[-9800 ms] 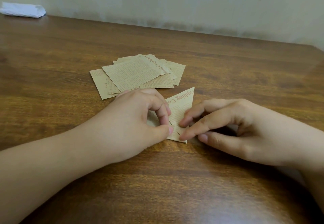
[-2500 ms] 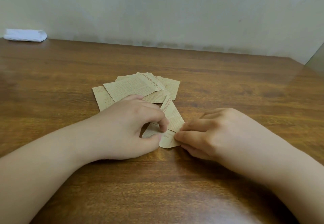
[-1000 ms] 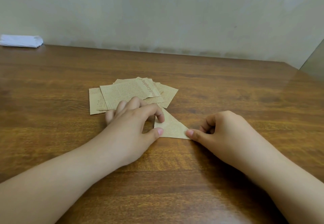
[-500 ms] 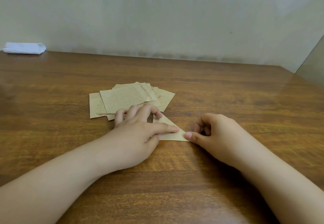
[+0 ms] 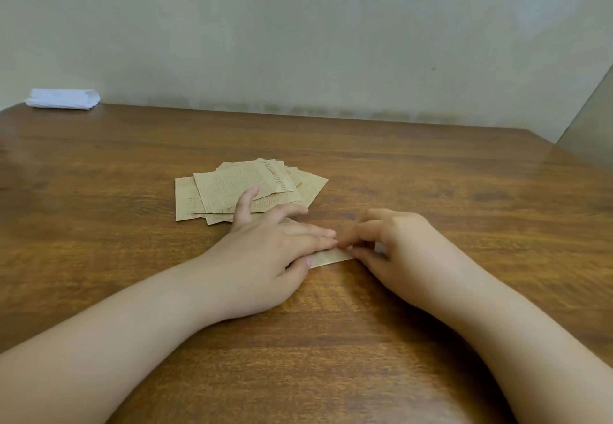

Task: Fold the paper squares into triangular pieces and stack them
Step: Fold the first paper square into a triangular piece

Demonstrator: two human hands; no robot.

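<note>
pressing flat-fingered, the left hand covers the folded paper whose tip the right hand seemingly pinches.

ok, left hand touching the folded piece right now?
Touching. Head view: the left hand lies flat on the folded piece, fingers straight and covering most of it.
</note>
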